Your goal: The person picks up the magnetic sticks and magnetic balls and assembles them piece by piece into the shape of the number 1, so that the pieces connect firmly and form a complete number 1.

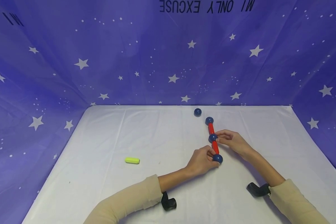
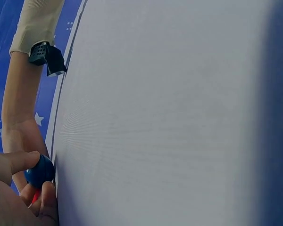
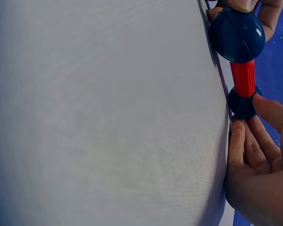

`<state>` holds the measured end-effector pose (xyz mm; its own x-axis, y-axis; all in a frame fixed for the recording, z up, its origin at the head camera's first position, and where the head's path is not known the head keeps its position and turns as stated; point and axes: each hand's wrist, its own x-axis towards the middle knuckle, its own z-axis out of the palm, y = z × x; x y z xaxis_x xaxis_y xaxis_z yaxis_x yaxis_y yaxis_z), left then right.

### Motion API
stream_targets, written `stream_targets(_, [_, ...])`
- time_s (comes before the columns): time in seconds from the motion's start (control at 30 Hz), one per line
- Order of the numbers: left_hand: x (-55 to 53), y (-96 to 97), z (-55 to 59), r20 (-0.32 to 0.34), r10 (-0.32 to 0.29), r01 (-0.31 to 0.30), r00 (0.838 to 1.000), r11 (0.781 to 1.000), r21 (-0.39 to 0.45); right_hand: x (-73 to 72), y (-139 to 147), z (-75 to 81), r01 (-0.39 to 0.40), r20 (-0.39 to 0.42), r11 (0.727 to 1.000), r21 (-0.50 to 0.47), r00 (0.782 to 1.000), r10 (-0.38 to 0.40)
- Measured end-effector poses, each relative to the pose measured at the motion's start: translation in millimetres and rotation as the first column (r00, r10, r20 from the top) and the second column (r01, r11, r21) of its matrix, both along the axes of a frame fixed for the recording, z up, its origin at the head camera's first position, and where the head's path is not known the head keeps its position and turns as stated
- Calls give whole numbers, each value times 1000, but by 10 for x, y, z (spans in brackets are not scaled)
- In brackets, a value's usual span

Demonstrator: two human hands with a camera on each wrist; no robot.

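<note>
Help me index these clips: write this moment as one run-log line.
left hand: grips near blue ball; right hand: pinches middle blue ball; red rods: two, linking three blue balls; loose: fourth blue ball, yellow rod

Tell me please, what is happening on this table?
A person's left hand grips the nearest blue ball of a line joined by two red rods; the right hand holds the middle ball. The far end ball is untouched. A loose blue ball lies beyond, a yellow-green rod apart to the left.
</note>
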<state>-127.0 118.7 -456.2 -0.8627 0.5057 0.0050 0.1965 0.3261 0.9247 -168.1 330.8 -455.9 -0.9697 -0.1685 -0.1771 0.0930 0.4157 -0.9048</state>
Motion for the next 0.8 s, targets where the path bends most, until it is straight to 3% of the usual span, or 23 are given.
stream_targets(0.8, [-26, 8, -30, -5, 9, -9, 1000, 1000, 12, 22, -22, 43, 12, 24, 1000, 2, 1000, -12])
